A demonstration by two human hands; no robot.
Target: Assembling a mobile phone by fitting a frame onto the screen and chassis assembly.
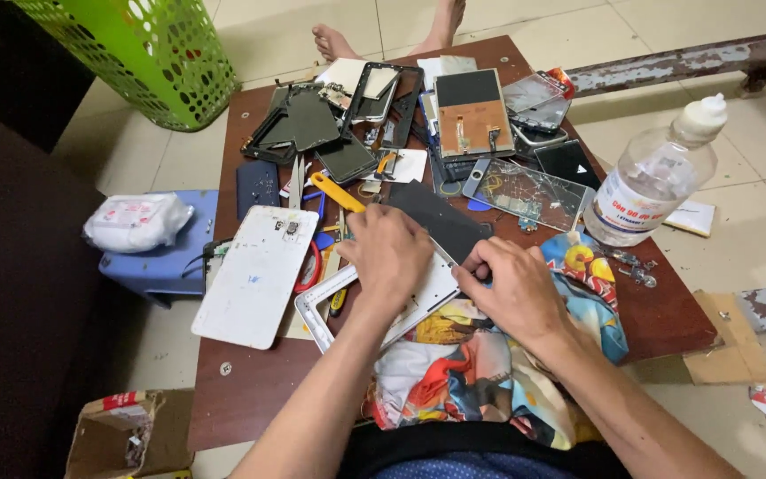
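A flat white rectangular phone frame [330,306] is pressed down near the front edge of the low brown wooden table [250,381] by the left hand [389,253], whose fingers are curled and laid flat over its upper side. The frame's right end is met by the right hand [511,288], with fingertips bunched together at its corner; whether something small is pinched there cannot be told. A dark rectangular panel [441,217] is seen just behind both hands, touching the frame. A brightly printed colourful cloth [489,355] is spread under the right wrist and over the lap. Just left of the frame, a white paint-flecked back cover [254,275] is laid flat. A cracked glass screen [529,193] and a clear plastic bottle with a white cap [653,177] are placed to the right, and other phone parts are heaped toward the table's far end. A green plastic mesh basket [148,49] is stood on the tiled floor at the upper left.
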